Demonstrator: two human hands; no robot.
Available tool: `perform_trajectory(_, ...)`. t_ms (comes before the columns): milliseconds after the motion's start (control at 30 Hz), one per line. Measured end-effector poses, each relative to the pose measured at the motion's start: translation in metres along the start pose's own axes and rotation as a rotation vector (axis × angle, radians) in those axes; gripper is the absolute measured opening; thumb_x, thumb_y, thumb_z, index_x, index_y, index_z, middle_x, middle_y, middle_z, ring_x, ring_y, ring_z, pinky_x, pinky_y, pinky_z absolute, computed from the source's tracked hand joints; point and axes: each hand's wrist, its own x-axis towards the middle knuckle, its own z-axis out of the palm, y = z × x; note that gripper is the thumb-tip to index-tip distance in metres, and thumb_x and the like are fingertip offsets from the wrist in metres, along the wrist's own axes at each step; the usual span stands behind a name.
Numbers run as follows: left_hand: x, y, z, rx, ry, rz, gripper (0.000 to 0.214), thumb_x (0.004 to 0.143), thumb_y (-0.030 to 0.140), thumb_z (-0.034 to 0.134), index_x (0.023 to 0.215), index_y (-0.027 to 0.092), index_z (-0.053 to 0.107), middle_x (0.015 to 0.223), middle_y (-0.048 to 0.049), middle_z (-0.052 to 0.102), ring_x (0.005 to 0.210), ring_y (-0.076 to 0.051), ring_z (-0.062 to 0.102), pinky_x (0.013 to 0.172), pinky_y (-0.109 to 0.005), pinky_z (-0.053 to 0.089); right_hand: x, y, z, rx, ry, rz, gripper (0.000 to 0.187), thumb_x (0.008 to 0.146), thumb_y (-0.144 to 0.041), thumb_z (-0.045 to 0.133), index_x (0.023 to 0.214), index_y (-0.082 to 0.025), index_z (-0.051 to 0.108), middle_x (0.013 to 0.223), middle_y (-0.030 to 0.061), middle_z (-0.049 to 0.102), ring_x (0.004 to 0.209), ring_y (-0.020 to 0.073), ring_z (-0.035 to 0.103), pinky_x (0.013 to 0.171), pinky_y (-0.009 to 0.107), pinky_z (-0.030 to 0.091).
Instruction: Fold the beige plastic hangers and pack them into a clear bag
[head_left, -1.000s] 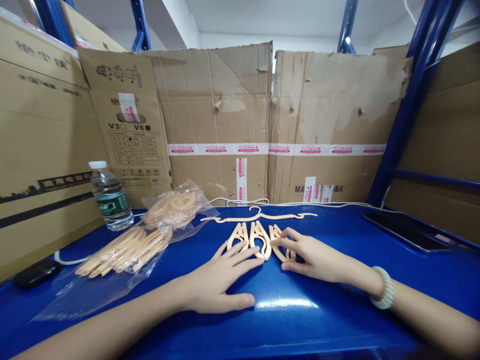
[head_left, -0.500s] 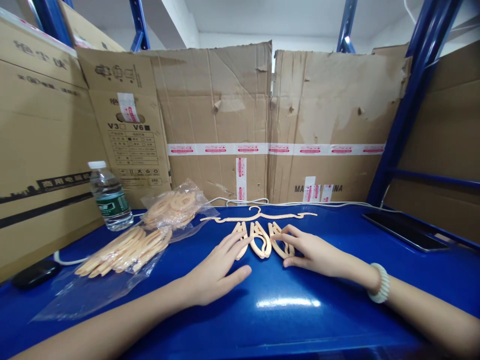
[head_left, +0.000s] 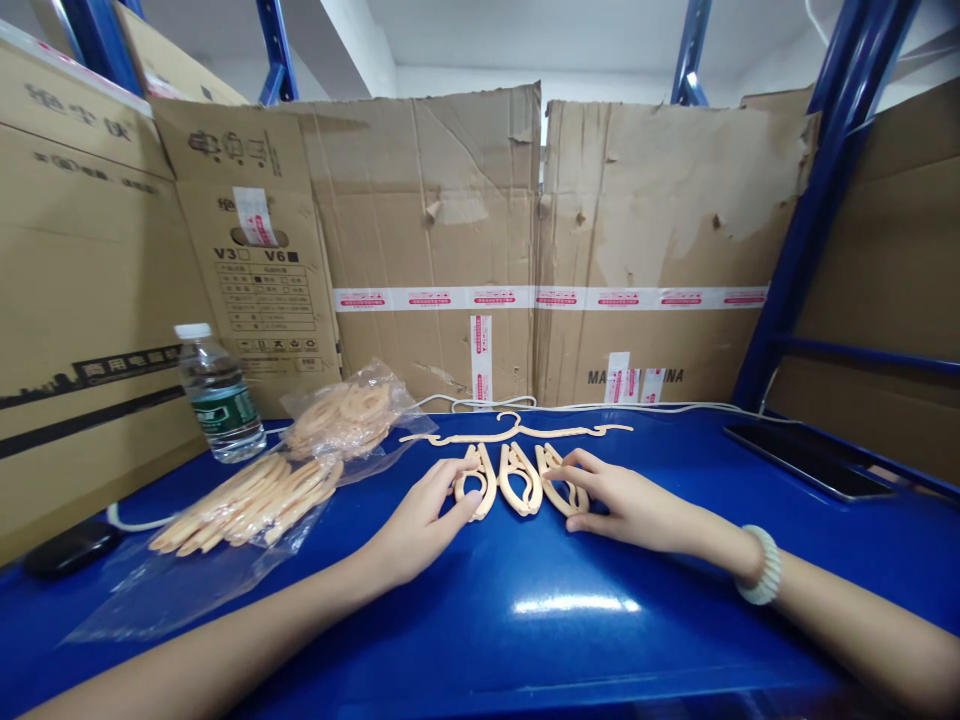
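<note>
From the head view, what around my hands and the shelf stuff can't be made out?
All in the head view:
Left folded hanger: left side hidden by the left hand; firm grip or mere touch unclear.
Right folded hanger: partly hidden by the right hand; same doubt.
Bagged pieces: overlapping under glossy film, uncountable.
Right forearm: cut by the right edge.
Carton's table print: too small.

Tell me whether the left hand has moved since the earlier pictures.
Yes: judged against the unmoved middle folded hanger, the left hand has moved left; it overlapped that hanger a second ago, now only the left folded hanger.
</note>
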Motion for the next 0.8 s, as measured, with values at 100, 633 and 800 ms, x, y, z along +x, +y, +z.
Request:
perform_trajectory(100, 0.0, 0.002, -0.001, 0.025, 0.005, 0.001, 0.034, 0.091, 0.037, 0.044, 0.12, 0.022, 0.053, 0.125, -0.0081, 0.057, 0.118, -0.025, 0.051, 0.1, -0.042, 0.041, 0.0, 0.001, 0.0, -0.003, -0.001, 0.0, 0.043, 0.089, -0.04, 0.054, 0.128, -0.025, 0.046, 0.12, 0.0084, 0.047, 0.08, 0.0167, 0.06, 0.076, 0.032, 0.048)
perform_trajectory(633, 0.002, -0.005, -0.001, -0.09, 0.058, -0.08, 0.027, 0.087, 0.037, 0.047, 0.106, 0.023, 0.06, 0.115, -0.0052, 0.063, 0.111, -0.023, 0.055, 0.099, -0.04, 0.04, 0.001, 0.001, -0.001, -0.02, 0.029, -0.018, 0.042, 0.088, -0.044, 0.054, 0.126, -0.026, 0.051, 0.113, 0.0074, 0.052, 0.084, 0.0177, 0.058, 0.075, 0.03, 0.048)
perform_trajectory(800, 0.002, -0.003, -0.003, -0.119, 0.047, -0.09, 0.025, 0.087, 0.036, 0.047, 0.104, 0.023, 0.06, 0.113, -0.0045, 0.063, 0.112, -0.022, 0.054, 0.1, -0.039, 0.038, 0.003, 0.003, -0.002, -0.013, 0.09, -0.01, 0.037, 0.092, -0.043, 0.047, 0.122, -0.023, 0.054, 0.109, 0.008, 0.054, 0.085, 0.0178, 0.058, 0.075, 0.029, 0.049)
